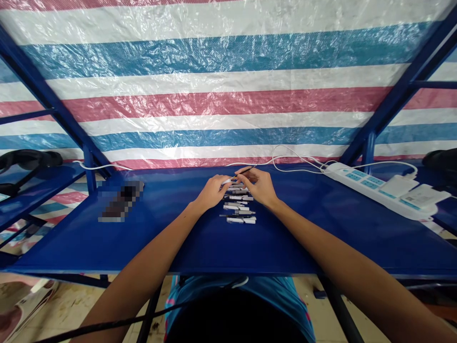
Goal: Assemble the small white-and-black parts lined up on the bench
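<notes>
Both hands meet above the far end of a column of pen parts on the blue table. My left hand (213, 191) is closed on a white pen barrel (226, 181). My right hand (260, 185) pinches a thin dark refill (245, 170), its orange-tinted end close to the barrel. Whether the two pieces touch cannot be made out. Below the hands lie several white pen pieces (238, 206) and dark thin pieces, lying sideways in rows. The nearest white barrel (241, 220) lies toward the table's front.
A white power strip (374, 188) with plugged-in chargers lies at the right, its white cable (296, 157) running along the back. A pixelated dark object (121, 202) is at the left. Blue metal posts (369, 143) and a striped plastic sheet (228, 102) stand behind the table (160, 252).
</notes>
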Demonstrator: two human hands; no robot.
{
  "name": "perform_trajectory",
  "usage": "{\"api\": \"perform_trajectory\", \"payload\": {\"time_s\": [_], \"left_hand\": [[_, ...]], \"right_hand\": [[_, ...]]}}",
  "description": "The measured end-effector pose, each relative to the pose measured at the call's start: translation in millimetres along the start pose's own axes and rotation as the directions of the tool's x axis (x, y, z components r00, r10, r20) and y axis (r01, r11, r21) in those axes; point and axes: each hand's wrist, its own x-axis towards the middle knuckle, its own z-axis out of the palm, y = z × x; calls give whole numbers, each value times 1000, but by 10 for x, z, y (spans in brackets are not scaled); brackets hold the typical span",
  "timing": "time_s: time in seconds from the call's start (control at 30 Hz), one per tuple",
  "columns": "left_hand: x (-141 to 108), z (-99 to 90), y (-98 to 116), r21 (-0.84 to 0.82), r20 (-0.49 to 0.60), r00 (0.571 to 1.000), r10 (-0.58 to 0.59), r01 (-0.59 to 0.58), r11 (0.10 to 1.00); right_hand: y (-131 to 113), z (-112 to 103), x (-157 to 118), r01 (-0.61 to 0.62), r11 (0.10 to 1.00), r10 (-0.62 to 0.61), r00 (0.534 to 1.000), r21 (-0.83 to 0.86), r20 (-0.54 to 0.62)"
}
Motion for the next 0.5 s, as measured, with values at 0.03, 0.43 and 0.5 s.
{"api": "perform_trajectory", "payload": {"time_s": [0.03,0.43,0.5], "left_hand": [[1,0,2,1,-2,1000,2,-2,1000],[-5,9,32,-63,-15,1000,2,-3,998],[-4,14,20,-62,-18,1000,-12,10,998]], "right_hand": [[2,5,0,1,1000,-1,1000,1,3],[27,24,-10,-64,998,64,993,6,94],[23,20,-9,-80,997,78,991,22,106]]}}
